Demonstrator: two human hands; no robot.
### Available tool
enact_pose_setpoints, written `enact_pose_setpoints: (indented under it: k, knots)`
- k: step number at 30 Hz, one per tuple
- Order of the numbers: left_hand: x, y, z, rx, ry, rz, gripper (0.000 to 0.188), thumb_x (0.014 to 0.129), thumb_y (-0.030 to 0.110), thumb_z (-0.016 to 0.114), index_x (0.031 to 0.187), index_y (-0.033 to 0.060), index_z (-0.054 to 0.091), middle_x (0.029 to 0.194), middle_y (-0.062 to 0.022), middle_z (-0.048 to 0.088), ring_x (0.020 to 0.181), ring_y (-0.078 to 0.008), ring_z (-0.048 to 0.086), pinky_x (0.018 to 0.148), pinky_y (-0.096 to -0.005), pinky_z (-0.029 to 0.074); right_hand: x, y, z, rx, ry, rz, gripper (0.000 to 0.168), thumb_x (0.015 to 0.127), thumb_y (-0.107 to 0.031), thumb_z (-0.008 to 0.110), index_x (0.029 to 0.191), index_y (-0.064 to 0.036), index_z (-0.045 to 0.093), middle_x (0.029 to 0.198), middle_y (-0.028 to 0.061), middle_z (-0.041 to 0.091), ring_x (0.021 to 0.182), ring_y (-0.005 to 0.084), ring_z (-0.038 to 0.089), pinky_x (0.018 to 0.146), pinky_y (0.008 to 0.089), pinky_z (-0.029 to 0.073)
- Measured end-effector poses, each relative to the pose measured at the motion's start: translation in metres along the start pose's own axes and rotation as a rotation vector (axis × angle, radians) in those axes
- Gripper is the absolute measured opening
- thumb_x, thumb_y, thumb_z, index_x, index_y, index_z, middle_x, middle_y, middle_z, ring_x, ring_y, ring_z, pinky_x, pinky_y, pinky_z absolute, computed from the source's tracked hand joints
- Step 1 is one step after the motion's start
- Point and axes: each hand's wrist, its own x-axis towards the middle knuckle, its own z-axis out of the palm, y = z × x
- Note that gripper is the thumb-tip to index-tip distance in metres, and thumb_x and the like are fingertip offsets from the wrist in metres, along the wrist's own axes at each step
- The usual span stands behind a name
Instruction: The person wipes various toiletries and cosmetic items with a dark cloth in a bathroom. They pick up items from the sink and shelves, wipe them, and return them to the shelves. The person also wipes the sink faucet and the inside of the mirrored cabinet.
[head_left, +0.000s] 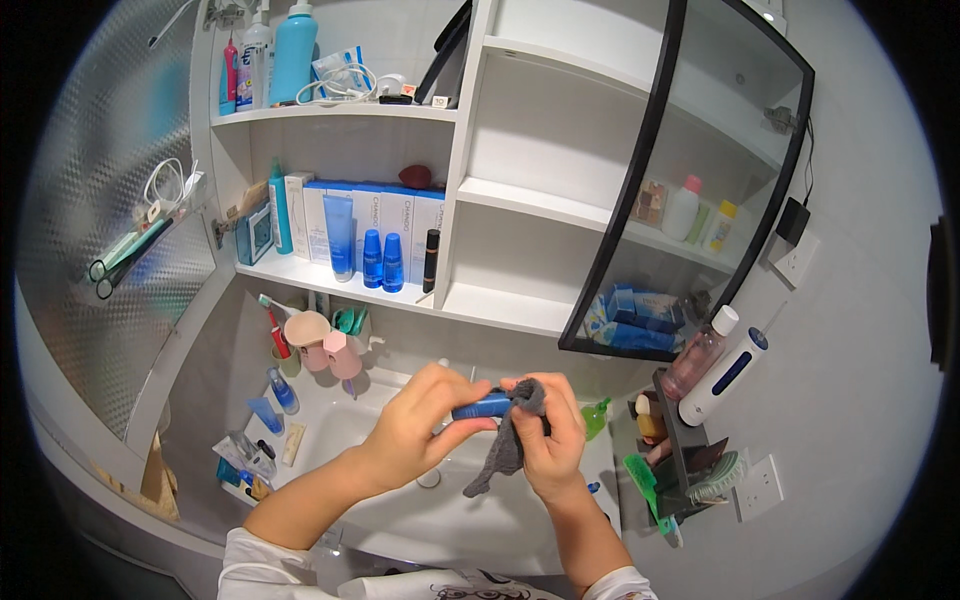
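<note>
Above the white washbasin (375, 510), my left hand (412, 427) grips one end of a small blue bottle (480, 407) between thumb and fingers. My right hand (556, 442) pinches a dark grey cloth (504, 451) that wraps around the bottle's other end. That end is hidden by the cloth, whose loose part hangs down over the basin. On the shelf ahead stand two similar small blue bottles (382, 261), a light blue tube (339, 238) and a black and gold cosmetic tube (430, 261), in front of a row of white and blue boxes (365, 196).
A tinted cabinet door (637, 176) stands open at right, a textured glass door (112, 247) at left. Cups (306, 328), a blue pump bottle (283, 390) and tubes line the basin's left edge. A wall rack (670, 420) holds an oral irrigator (724, 379) and brushes.
</note>
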Motion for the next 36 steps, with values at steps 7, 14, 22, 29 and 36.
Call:
enact_pose_setpoints:
  k: [7, 14, 22, 29, 36]
  knots:
    - [-0.012, -0.014, 0.015, 0.472, 0.114, 0.639, 0.042, 0.070, -0.002, 0.078, 0.109, 0.0027, 0.064, 0.100, -0.0073, 0.061, 0.080, -0.0224, 0.058, 0.062, -0.0303, 0.049, -0.009, 0.003, 0.001, 0.444, -0.014, 0.472, 0.027, 0.100, -0.019, 0.054, 0.105, 0.005, 0.065, 0.096, 0.0078, 0.064, 0.083, 0.0144, 0.062, 0.073, 0.0248, 0.051]
    - [-0.036, -0.025, 0.034, -0.058, 0.234, 0.137, 0.045, 0.069, -0.005, 0.080, 0.110, 0.0034, 0.062, 0.101, -0.0102, 0.062, 0.084, -0.0216, 0.060, 0.070, -0.0293, 0.050, -0.019, 0.005, -0.005, 0.897, -0.012, 0.659, 0.035, 0.095, -0.028, 0.062, 0.108, 0.005, 0.064, 0.109, 0.0108, 0.064, 0.093, 0.0153, 0.063, 0.083, 0.0310, 0.054]
    - [-0.039, -0.026, 0.038, -0.095, 0.202, 0.038, 0.038, 0.074, -0.007, 0.077, 0.107, 0.0027, 0.059, 0.107, -0.0119, 0.058, 0.091, -0.0200, 0.060, 0.078, -0.0296, 0.052, -0.017, 0.001, -0.010, 0.471, -0.091, 0.439, 0.025, 0.094, -0.019, 0.065, 0.105, 0.003, 0.065, 0.097, 0.0060, 0.065, 0.086, 0.0116, 0.061, 0.079, 0.0247, 0.049]
    - [-0.039, -0.019, 0.064, -1.059, 0.304, -0.493, 0.036, 0.085, 0.016, 0.074, 0.111, 0.0032, 0.054, 0.105, -0.0104, 0.062, 0.101, -0.0219, 0.062, 0.092, -0.0345, 0.049, -0.031, 0.016, 0.001, 0.728, 0.071, 0.637, 0.018, 0.095, -0.015, 0.064, 0.102, 0.001, 0.064, 0.094, 0.0065, 0.067, 0.081, 0.0106, 0.062, 0.073, 0.0239, 0.051]
    - [-0.052, -0.038, 0.069, -1.596, 0.175, -0.807, 0.043, 0.096, 0.017, 0.060, 0.134, 0.0042, 0.046, 0.113, -0.0144, 0.060, 0.101, -0.0175, 0.056, 0.089, -0.0321, 0.045, -0.047, 0.036, -0.010, 0.333, 0.152, 0.454, 0.013, 0.091, -0.004, 0.063, 0.103, 0.001, 0.064, 0.098, 0.0068, 0.063, 0.086, 0.0128, 0.060, 0.078, 0.0271, 0.049]
